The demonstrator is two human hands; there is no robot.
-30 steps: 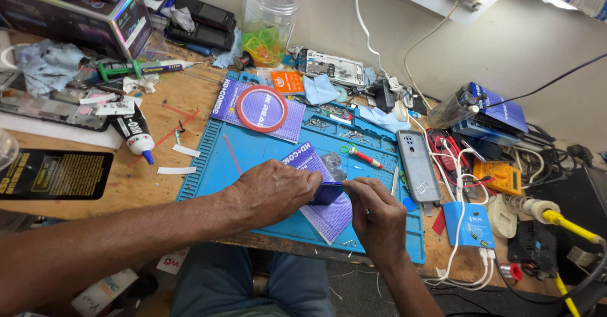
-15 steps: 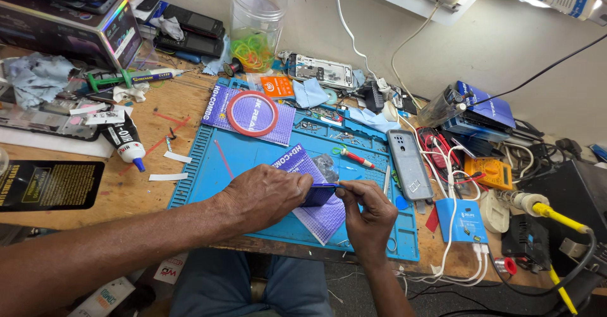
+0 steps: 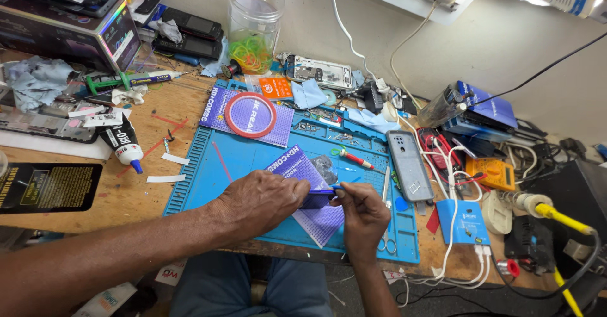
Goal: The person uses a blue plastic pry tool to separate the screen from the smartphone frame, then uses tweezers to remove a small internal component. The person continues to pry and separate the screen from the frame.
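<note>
My left hand (image 3: pixel 262 200) rests knuckles-up on a purple packet (image 3: pixel 302 168) that lies on the blue work mat (image 3: pixel 246 159), pressing something small and dark against it. My right hand (image 3: pixel 361 212) pinches a thin blue tool (image 3: pixel 324 192) whose tip points left under my left fingers. What lies beneath the fingers is hidden. A clear plastic piece (image 3: pixel 325 165) sits on the packet just beyond the hands.
A grey phone back cover (image 3: pixel 410 165) lies right of the hands, with a red-handled screwdriver (image 3: pixel 351 158) and tweezers (image 3: pixel 386 187) nearby. A second purple packet carries a red ring (image 3: pixel 250 114). A glue tube (image 3: pixel 123 145), a clear jar (image 3: pixel 254 23), cables and a yellow meter (image 3: pixel 490 173) crowd the bench.
The view has shifted slightly lower and closer. Both hands stay together on the purple packet, the right hand's fingers drawing in toward the left hand with the blue tool.
</note>
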